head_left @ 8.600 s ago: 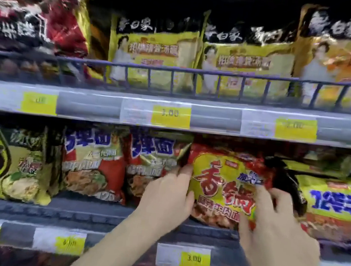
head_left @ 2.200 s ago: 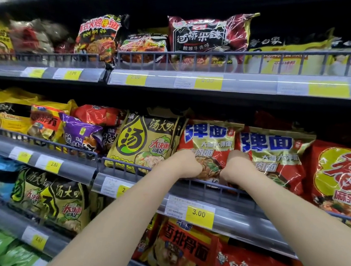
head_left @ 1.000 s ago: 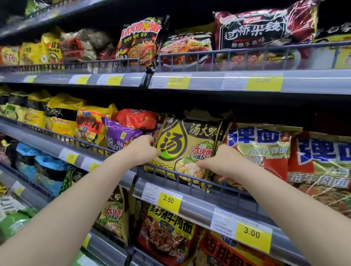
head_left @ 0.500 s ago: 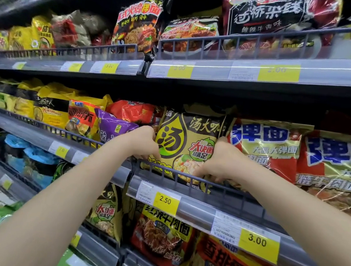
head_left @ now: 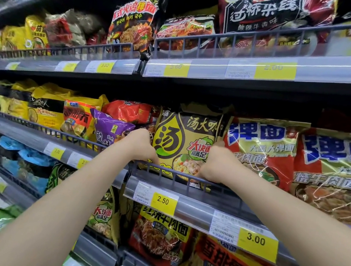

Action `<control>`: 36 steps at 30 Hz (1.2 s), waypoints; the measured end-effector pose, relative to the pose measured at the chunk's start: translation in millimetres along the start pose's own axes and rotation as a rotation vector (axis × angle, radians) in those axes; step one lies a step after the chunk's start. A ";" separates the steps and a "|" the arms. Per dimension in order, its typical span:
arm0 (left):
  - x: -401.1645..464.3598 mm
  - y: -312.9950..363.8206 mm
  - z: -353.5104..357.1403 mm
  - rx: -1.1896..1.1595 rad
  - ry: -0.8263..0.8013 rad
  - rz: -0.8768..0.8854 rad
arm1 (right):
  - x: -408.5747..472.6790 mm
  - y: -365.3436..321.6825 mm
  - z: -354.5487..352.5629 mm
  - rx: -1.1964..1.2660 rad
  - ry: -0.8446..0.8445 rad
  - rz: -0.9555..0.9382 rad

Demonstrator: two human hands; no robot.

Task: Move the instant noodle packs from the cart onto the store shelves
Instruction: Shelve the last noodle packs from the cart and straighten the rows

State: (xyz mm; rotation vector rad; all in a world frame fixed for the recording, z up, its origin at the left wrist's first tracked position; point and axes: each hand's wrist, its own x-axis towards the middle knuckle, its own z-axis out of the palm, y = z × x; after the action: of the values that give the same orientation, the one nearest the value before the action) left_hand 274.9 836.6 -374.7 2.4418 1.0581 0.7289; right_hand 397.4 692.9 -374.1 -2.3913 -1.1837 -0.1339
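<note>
A yellow-and-black noodle pack [head_left: 187,144] stands upright on the middle shelf behind the wire rail [head_left: 189,175]. My left hand [head_left: 139,145] grips its left edge with curled fingers. My right hand [head_left: 218,163] grips its right lower edge the same way. A red-and-blue noodle pack [head_left: 264,149] stands just right of it, and a purple pack [head_left: 108,128] leans to its left. The cart is out of view.
Shelves above and below are packed with noodle packs behind wire rails. Yellow price tags [head_left: 165,200] line the shelf fronts. A black-and-red pack [head_left: 133,23] stands on the upper shelf. More packs [head_left: 159,235] fill the lower shelf.
Both hands went from the red-and-blue pack leftward to the yellow-and-black pack and have stayed at its two sides for the last second. The view has shifted slightly closer.
</note>
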 end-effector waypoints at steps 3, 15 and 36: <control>-3.6 1.3 5.1 -0.006 0.043 0.022 | 3.1 0.5 3.0 0.043 0.019 0.028; -4.8 -1.0 9.5 -0.080 0.036 0.026 | 2.1 8.2 -6.3 -0.120 -0.046 -0.028; 4.9 2.5 14.4 -0.179 0.097 -0.035 | 5.0 17.1 -10.2 0.190 0.119 -0.152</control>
State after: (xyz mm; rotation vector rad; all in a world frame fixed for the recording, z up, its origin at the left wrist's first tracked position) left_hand 287.7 836.7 -383.3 2.2510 1.0208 0.8984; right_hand 414.8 683.1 -369.9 -2.1004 -1.2623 -0.2000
